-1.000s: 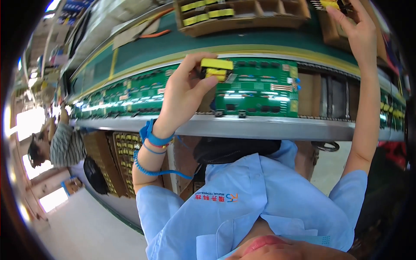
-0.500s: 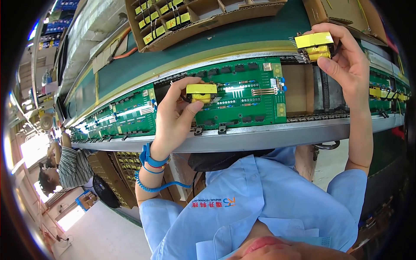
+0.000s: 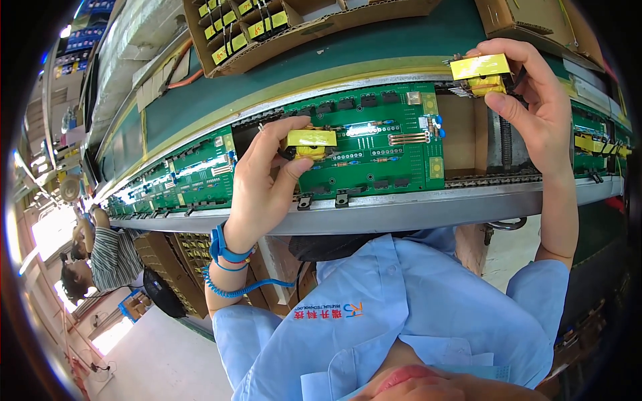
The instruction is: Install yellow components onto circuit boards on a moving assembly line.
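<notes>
My left hand (image 3: 267, 164) pinches a yellow-taped transformer (image 3: 311, 138) between thumb and fingers, over the left part of a green circuit board (image 3: 408, 167). Whether its pins touch the board cannot be seen. Up at the right, my right hand (image 3: 538, 100) grips a second yellow transformer (image 3: 480, 67), with its metal pins pointing left. That one is held in the air above the gap right of the board. Rows of holes, copper-coloured wire links and small blue parts show on the board. A blue coiled cord hangs from the band (image 3: 227, 247) on my left wrist.
The board lies on a conveyor with a metal front rail (image 3: 401, 212). More boards (image 3: 200, 180) line up leftward. Beyond the belt stands a divided cardboard box (image 3: 301, 33) of transformers; another carton (image 3: 535, 20) is at far right. Another person (image 3: 114, 257) works at far left.
Both transformers stay in my hands. The right one has shifted slightly left and down. My left wrist has moved a little left, while its transformer stays nearly in place.
</notes>
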Demonstrator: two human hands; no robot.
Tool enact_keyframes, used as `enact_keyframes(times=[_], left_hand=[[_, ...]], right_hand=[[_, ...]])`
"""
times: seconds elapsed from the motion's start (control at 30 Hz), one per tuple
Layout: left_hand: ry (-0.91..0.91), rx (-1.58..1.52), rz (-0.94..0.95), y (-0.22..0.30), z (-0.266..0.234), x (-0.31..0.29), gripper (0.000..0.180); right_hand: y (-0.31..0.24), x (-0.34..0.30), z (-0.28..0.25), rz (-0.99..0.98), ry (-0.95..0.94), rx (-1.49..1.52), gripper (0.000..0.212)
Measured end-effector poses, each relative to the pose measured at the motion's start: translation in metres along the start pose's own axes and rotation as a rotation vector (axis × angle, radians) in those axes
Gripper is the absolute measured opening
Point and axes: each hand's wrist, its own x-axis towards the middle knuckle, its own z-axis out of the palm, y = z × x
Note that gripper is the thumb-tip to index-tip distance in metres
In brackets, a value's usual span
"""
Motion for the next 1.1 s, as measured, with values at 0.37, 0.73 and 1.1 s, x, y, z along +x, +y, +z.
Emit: enact_keyframes(times=[0.37,0.73,1.1], left_hand=[[-0.039,0.189,0.069,0.019,0.001,0.006,0.047],[-0.128,0.682,0.278,0.044,0.017,0.018,0.051],[-0.231,0.715,0.375,0.046,0.016,0.032,0.047]], right_hand=[[0.0,0.0,0.003,0.014,-0.014,-0.031,0.04],[0.003,-0.001,0.005,-0.027,-0.02,-0.011,0.041],[-0.002,0.002,0.006,-0.068,-0.023,0.025,0.042]])
